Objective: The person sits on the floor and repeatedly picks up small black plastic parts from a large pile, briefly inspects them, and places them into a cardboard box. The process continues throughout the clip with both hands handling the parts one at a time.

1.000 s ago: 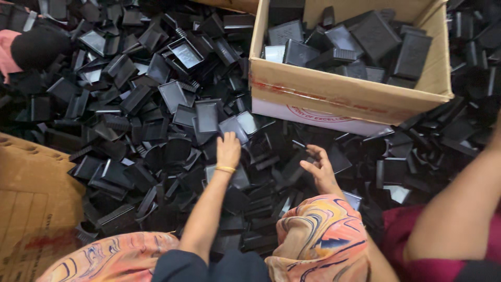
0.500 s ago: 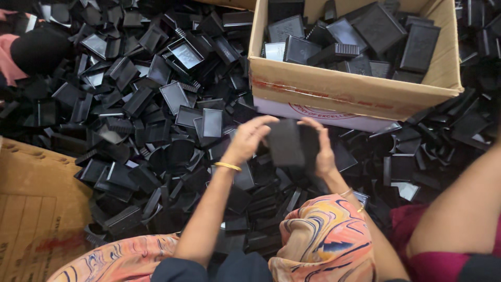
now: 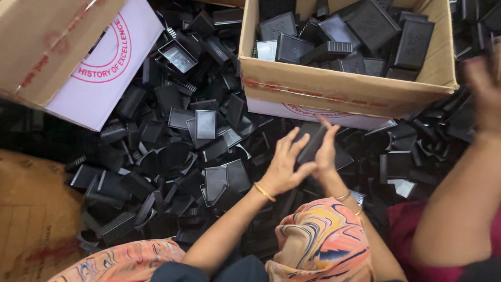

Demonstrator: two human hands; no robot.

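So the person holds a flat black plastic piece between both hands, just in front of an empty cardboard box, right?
Not quite: the open cardboard box is not empty; it holds many black plastic pieces. The head view shows it. The rest stands: the left hand and right hand hold a flat black plastic piece between them, just in front of that box.

black plastic tray (image 3: 312,145) | flat rectangular | tilted on edge | just before cardboard box's front wall

floor: buried under a spread of loose black plastic tray-shaped parts (image 3: 172,156) | lower left of that spread: flattened brown cardboard sheet (image 3: 31,219) | upper left: tilted cardboard carton with white side (image 3: 78,57) | light: even, soft shadows
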